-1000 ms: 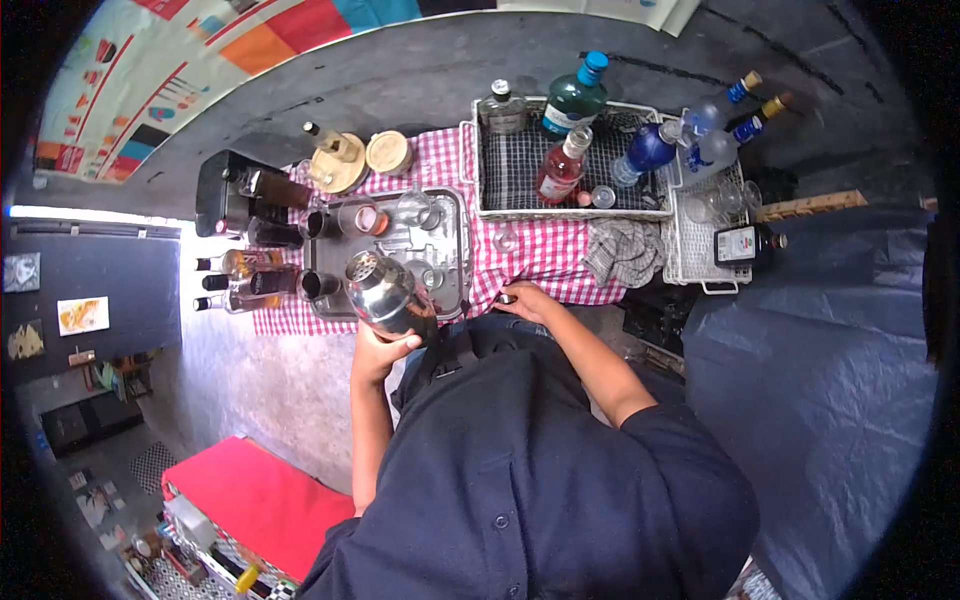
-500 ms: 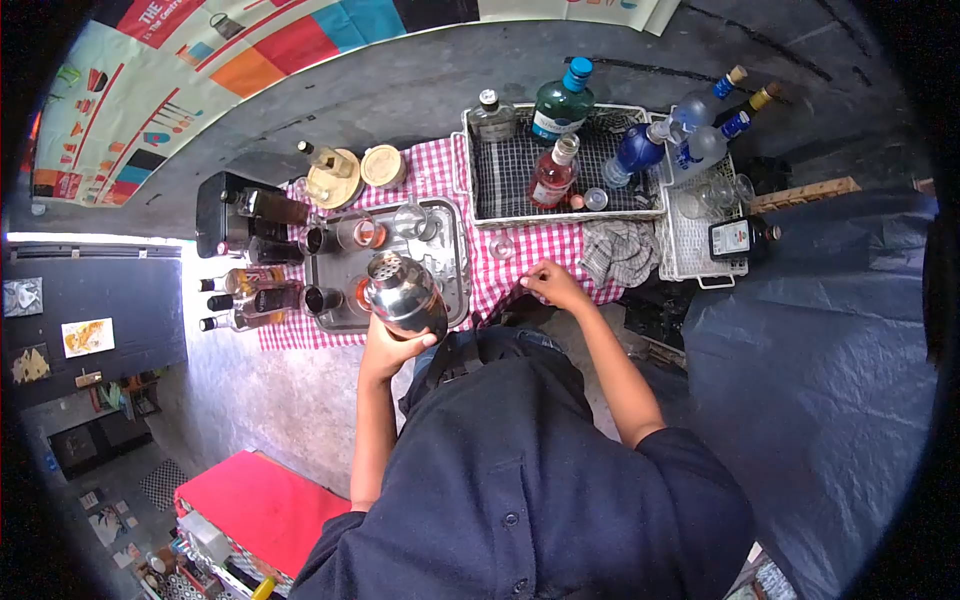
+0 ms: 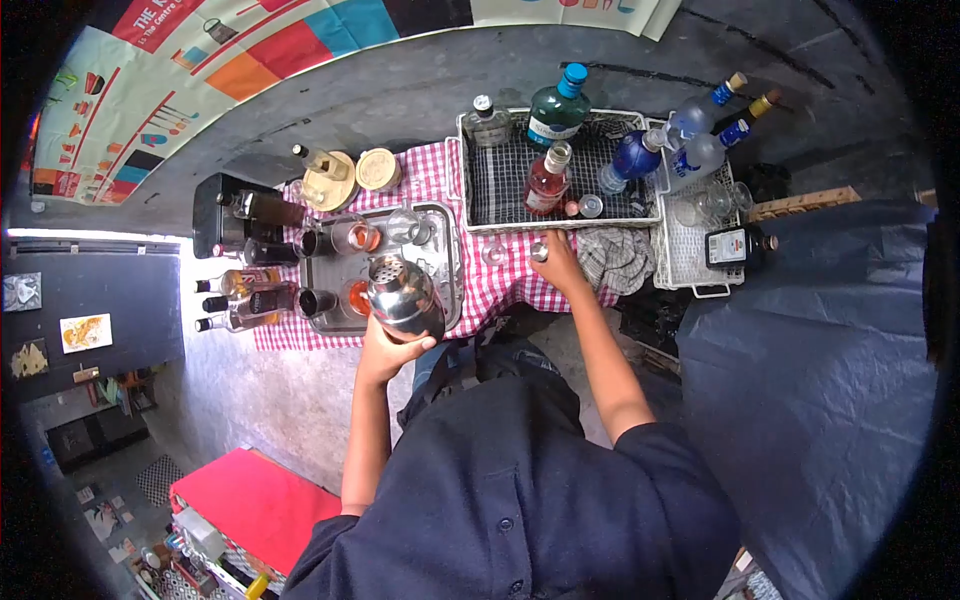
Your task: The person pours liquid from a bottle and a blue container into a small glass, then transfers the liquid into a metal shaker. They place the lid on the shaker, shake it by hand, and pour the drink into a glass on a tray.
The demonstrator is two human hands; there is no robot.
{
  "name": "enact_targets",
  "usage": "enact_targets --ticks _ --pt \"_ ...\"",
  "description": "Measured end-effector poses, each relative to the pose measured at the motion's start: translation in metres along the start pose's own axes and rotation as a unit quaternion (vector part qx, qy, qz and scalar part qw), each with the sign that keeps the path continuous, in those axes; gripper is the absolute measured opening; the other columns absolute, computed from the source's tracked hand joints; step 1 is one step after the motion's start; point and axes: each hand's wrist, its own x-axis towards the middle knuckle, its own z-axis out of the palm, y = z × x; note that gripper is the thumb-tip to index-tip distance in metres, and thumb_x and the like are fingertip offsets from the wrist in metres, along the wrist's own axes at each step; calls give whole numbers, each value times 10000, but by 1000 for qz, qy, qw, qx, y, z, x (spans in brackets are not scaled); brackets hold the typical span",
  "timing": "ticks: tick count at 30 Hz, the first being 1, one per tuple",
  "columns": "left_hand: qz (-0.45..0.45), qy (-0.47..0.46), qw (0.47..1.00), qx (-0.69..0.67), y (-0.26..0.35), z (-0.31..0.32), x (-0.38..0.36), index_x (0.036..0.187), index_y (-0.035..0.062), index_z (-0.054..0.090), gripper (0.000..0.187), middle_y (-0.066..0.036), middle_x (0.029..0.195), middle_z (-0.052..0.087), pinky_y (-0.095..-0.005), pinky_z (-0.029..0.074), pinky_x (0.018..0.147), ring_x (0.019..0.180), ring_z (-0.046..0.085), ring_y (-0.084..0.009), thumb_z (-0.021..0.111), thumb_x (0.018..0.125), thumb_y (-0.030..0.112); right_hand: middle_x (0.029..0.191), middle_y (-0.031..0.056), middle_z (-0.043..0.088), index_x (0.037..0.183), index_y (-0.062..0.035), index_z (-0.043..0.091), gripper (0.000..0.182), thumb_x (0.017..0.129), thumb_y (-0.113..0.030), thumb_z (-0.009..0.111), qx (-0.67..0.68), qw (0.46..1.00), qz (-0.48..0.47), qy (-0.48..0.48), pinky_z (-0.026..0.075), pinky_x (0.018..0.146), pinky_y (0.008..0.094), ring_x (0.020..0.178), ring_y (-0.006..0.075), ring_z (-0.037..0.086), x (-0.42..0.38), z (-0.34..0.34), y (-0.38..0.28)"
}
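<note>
A silver shaker (image 3: 405, 300) with a perforated strainer top is in my left hand (image 3: 388, 352), whose fingers wrap round its lower side, at the front right of the metal tray (image 3: 452, 240). My right hand (image 3: 560, 264) is closed on a small metal cap (image 3: 540, 252) above the red checked cloth (image 3: 478, 290), just in front of the wire basket (image 3: 570, 224). A small clear glass (image 3: 493, 252) stands left of that hand, and a grey checked towel (image 3: 612, 262) lies to its right. Glasses with red contents (image 3: 358, 236) stand on the tray.
Several bottles (image 3: 250, 300) line the tray's left side. The basket holds a green bottle (image 3: 558, 108), a pink bottle (image 3: 547, 182) and a blue bottle (image 3: 632, 160). Farther right, a white rack (image 3: 690, 266) bears glasses and a dark bottle (image 3: 735, 246).
My right hand has moved forward and slightly right, toward the basket, and the metal cap now shows in it. My left hand still holds the shaker, nearly unmoved. The view has shifted slightly.
</note>
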Motion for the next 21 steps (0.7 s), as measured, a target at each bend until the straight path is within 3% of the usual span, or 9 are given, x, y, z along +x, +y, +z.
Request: enact_targets --ticks 4,7,14,17,20,21 --pt "-23 20 999 19 -3 -1 -3 1212 -13 580 697 -65 1093 669 -327 498 927 997 628 -151 903 609 124 1298 243 463 1297 -8 443 632 754 -76 760 8 1000 24 7 443 1019 504 1229 450 484 -1 4 2" --pt "-17 24 999 25 8 5 -3 1217 -13 569 705 -65 1090 664 -326 496 926 1004 624 -152 904 613 130 1327 243 446 1345 -15 415 686 748 -44 752 -14 999 -21 38 428 1042 498 1259 451 460 -6 3 -2" --pt "-7 39 999 16 12 0 0 1220 -13 568 702 -72 1106 664 -328 494 929 1021 623 -156 904 621 132 1274 228 463 1283 -17 462 633 725 -6 762 50 998 36 34 442 1022 478 1229 434 488 -9 1 1" --pt "-2 38 999 25 14 -1 1 1214 -14 575 689 -70 1098 669 -327 494 932 1010 627 -154 905 629 135 1148 190 546 1184 -18 518 541 702 25 761 -22 988 -34 152 510 889 396 1040 325 615 -5 14 7" --pt "9 25 999 26 12 -4 2 1215 -16 578 686 -73 1103 675 -331 496 936 1013 633 -158 906 632 136 1062 138 563 1179 -23 513 518 719 53 737 93 984 109 107 536 799 327 912 231 647 3 26 9" --pt "11 18 1000 23 12 -5 2 1216 -16 578 686 -76 1108 677 -333 497 939 1016 635 -160 907 633 136 1045 124 564 1197 -26 503 530 726 54 733 138 977 109 118 537 786 312 893 210 645 2 31 13"
